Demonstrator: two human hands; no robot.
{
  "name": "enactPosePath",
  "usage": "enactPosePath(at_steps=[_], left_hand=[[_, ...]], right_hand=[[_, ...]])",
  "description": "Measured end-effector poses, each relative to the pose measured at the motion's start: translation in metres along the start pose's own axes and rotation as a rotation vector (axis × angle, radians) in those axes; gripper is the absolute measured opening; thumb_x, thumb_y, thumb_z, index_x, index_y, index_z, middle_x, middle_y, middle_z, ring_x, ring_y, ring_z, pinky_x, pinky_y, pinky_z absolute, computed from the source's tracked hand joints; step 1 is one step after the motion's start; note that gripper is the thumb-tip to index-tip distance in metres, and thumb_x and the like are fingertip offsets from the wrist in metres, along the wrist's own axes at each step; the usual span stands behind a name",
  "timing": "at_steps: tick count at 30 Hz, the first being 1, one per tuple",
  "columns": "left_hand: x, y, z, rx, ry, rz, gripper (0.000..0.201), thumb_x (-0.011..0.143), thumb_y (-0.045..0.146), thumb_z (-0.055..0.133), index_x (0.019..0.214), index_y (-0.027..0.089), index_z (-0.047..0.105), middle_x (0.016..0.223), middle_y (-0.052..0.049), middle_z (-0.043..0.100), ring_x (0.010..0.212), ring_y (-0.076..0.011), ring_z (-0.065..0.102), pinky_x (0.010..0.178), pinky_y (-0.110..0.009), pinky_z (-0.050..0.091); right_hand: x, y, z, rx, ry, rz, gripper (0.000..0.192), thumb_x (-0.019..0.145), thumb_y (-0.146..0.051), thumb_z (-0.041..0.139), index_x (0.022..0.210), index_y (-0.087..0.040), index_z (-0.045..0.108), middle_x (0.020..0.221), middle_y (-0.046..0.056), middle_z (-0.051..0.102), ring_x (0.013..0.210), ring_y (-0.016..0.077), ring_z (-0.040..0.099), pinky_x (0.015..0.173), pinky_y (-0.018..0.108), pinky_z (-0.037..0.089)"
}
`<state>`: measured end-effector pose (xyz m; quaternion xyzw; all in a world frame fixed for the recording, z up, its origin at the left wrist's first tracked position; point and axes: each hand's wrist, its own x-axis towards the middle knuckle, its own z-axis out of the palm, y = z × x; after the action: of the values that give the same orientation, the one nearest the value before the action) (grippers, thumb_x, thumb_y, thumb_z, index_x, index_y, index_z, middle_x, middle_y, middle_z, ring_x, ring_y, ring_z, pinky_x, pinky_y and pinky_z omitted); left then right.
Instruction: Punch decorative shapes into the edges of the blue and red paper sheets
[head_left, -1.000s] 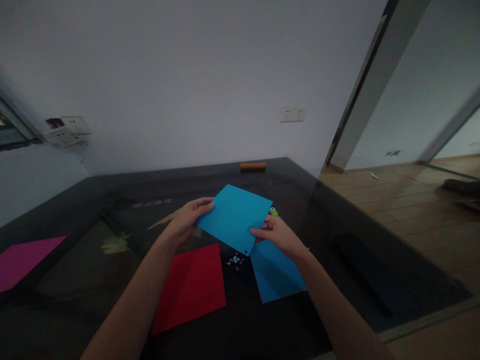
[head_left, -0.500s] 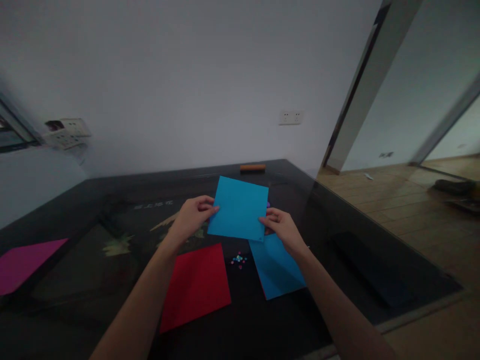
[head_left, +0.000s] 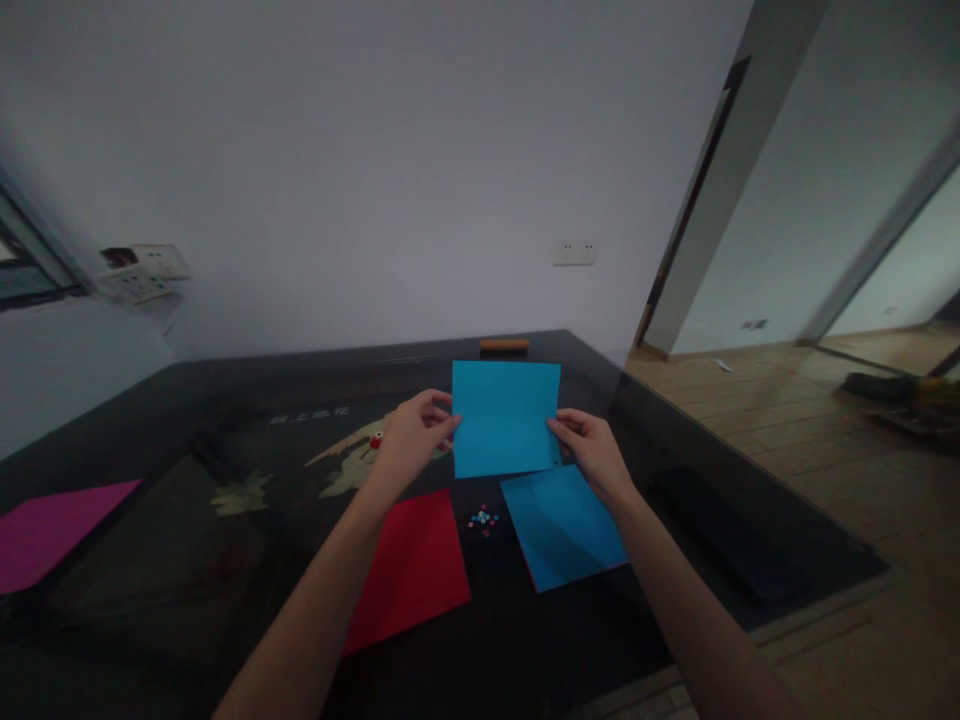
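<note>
On the far left of the dark glass table [head_left: 187, 560] lies a magenta sheet [head_left: 52, 530], well apart from everything else. Nearer the middle, a red sheet [head_left: 420, 570] lies flat on the table, partly under my left forearm. Above it, my left hand [head_left: 409, 445] pinches the left edge of a blue sheet [head_left: 506, 415], thumb in front and fingers behind, closed on the paper. I hold this sheet raised off the table, standing nearly upright and facing me, its edges almost square to my view. Just below it, between the red sheet and a second blue sheet [head_left: 562, 525] lying flat, sits a little scatter of coloured paper bits [head_left: 482, 520]. My right hand [head_left: 592, 450] grips the raised sheet's lower right edge the same way, fingers clamped on it. At the far edge of the table, behind the raised sheet, lies a small orange bar [head_left: 504, 345]. No box or tray shows on the table; the paper bits lie loose on the glass.
</note>
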<state>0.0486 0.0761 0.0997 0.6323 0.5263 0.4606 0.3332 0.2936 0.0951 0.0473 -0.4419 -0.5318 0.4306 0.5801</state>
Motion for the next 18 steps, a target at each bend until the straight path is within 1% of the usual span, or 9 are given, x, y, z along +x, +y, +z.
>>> enactPosePath(at_steps=[2, 4, 6, 9, 13, 18], left_hand=[[-0.004, 0.001, 0.007, 0.004, 0.038, 0.052, 0.029, 0.073, 0.025, 0.061, 0.097, 0.021, 0.047, 0.064, 0.003, 0.062, 0.054, -0.0136, 0.061, 0.048, -0.023, 0.049], [-0.008, 0.002, 0.016, 0.024, 0.033, 0.105, 0.026, 0.075, 0.024, 0.061, 0.095, 0.022, 0.044, 0.063, 0.005, 0.062, 0.052, -0.013, 0.06, 0.046, -0.022, 0.048], [-0.013, 0.002, 0.026, 0.07, -0.043, 0.121, 0.017, 0.076, 0.021, 0.059, 0.087, 0.021, 0.046, 0.062, 0.004, 0.061, 0.052, -0.0129, 0.061, 0.046, -0.022, 0.048], [-0.019, 0.001, 0.044, 0.183, -0.199, 0.078, 0.006, 0.078, 0.018, 0.057, 0.077, 0.019, 0.051, 0.061, 0.003, 0.061, 0.053, -0.0131, 0.063, 0.05, -0.023, 0.048], [-0.026, -0.008, 0.067, 0.251, -0.352, -0.002, 0.003, 0.078, 0.017, 0.057, 0.075, 0.017, 0.058, 0.056, 0.001, 0.063, 0.052, -0.014, 0.063, 0.052, -0.023, 0.049], [-0.032, -0.025, 0.085, 0.291, -0.487, -0.112, 0.006, 0.078, 0.015, 0.057, 0.075, 0.014, 0.062, 0.056, -0.003, 0.065, 0.051, -0.0157, 0.065, 0.048, -0.023, 0.049]], right_hand=[[-0.001, -0.004, -0.008, -0.041, 0.037, -0.003, 0.029, 0.061, -0.036, 0.074, 0.079, -0.014, 0.068, 0.064, 0.0, 0.064, 0.052, 0.0102, 0.052, 0.048, 0.021, 0.038], [-0.004, -0.006, -0.017, -0.062, 0.064, -0.003, 0.032, 0.059, -0.036, 0.076, 0.082, -0.014, 0.068, 0.071, 0.003, 0.067, 0.06, 0.0133, 0.057, 0.055, 0.024, 0.043], [-0.009, -0.007, -0.028, -0.089, 0.084, -0.007, 0.035, 0.059, -0.036, 0.075, 0.085, -0.014, 0.068, 0.072, 0.003, 0.068, 0.062, 0.0148, 0.059, 0.058, 0.026, 0.044], [-0.018, -0.005, -0.048, -0.21, 0.085, -0.007, 0.039, 0.062, -0.038, 0.073, 0.09, -0.013, 0.066, 0.064, 0.001, 0.063, 0.055, 0.0132, 0.054, 0.052, 0.025, 0.04], [-0.033, 0.005, -0.07, -0.388, 0.022, 0.074, 0.039, 0.064, -0.038, 0.07, 0.093, -0.012, 0.065, 0.059, -0.001, 0.059, 0.05, 0.0119, 0.05, 0.048, 0.024, 0.036], [-0.049, 0.031, -0.085, -0.456, -0.061, 0.146, 0.039, 0.066, -0.035, 0.066, 0.096, -0.011, 0.064, 0.055, -0.003, 0.054, 0.05, 0.0119, 0.047, 0.047, 0.024, 0.034]])
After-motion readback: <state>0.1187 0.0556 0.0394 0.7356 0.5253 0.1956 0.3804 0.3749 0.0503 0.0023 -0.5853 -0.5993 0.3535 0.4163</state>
